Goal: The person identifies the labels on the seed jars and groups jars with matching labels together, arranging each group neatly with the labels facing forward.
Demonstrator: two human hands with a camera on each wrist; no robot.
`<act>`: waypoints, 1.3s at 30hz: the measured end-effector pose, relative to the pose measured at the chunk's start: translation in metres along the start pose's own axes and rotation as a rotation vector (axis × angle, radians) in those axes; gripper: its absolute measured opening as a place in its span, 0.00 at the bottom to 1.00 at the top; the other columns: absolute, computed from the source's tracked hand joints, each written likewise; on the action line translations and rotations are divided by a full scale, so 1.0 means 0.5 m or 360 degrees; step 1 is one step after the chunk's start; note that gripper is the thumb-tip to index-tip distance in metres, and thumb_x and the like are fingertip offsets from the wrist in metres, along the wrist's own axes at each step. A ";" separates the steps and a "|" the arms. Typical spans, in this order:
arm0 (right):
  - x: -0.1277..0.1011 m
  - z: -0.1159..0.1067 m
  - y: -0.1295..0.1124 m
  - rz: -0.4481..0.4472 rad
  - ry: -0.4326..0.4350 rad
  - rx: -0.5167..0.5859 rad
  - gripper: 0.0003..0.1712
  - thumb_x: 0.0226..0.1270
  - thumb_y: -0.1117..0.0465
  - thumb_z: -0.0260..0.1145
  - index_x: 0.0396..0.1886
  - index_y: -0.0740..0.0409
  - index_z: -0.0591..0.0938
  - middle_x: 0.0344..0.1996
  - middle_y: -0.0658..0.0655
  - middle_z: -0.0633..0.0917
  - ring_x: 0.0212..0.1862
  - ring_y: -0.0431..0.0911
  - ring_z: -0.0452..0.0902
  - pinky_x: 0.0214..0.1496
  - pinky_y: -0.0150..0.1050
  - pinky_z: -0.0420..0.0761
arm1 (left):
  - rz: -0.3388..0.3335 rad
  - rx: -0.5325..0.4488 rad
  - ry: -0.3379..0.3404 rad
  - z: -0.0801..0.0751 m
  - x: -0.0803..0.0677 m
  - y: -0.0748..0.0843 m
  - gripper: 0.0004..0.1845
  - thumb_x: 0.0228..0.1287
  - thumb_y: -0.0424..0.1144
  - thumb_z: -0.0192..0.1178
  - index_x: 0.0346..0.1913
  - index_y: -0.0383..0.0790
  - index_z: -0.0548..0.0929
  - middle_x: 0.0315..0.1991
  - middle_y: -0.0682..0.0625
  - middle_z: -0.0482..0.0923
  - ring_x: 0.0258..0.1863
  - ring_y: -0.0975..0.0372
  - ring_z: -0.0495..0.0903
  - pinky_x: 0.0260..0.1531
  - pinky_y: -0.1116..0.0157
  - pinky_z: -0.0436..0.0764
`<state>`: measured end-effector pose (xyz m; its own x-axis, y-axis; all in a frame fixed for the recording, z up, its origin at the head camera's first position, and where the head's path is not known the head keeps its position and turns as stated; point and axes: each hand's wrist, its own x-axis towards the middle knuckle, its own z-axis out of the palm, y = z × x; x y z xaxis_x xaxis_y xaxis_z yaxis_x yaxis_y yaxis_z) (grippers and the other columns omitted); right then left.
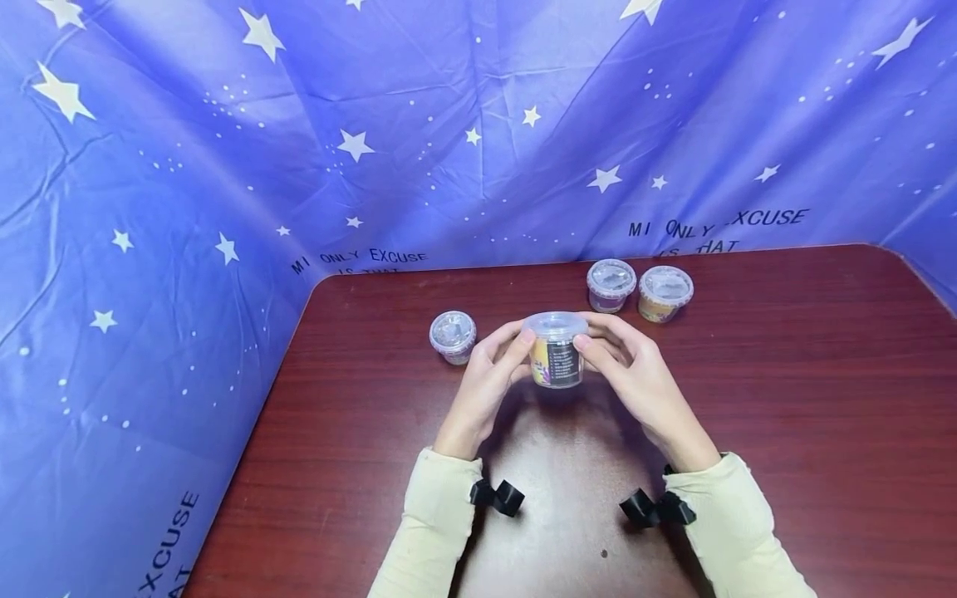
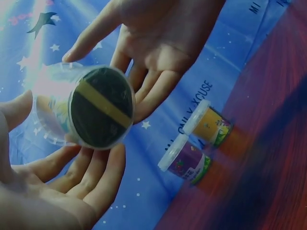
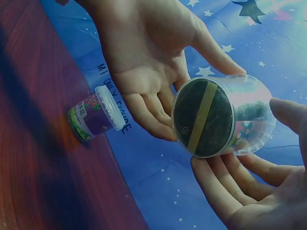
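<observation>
I hold a small lidded plastic cup (image 1: 555,350) between both hands above the middle of the desk (image 1: 785,399). My left hand (image 1: 488,384) and right hand (image 1: 635,374) cradle its sides with loosely curved fingers. One more cup (image 1: 452,336) stands to the left, two cups (image 1: 637,290) farther back.

Held cup (image 1: 555,350) above table (image 1: 785,415) centre; one cup (image 1: 452,336) left; two cups (image 1: 611,285) (image 1: 664,292) behind right.
</observation>
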<state>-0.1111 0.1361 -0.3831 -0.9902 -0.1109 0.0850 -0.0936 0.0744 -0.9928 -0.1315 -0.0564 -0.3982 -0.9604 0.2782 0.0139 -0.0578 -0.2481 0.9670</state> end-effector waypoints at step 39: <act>0.001 0.021 0.009 -0.0149 0.0200 0.0027 0.23 0.67 0.61 0.69 0.59 0.60 0.77 0.45 0.46 0.84 0.47 0.40 0.80 0.54 0.29 0.76 | 0.0035 0.0266 0.0155 0.027 -0.008 0.010 0.23 0.66 0.38 0.63 0.62 0.38 0.77 0.50 0.45 0.80 0.46 0.66 0.81 0.47 0.69 0.80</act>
<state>-0.1110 0.1259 -0.3885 -0.9825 0.0082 0.1860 -0.1853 0.0527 -0.9813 -0.1245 -0.0460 -0.3898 -0.9833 0.1813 0.0186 0.0016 -0.0932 0.9956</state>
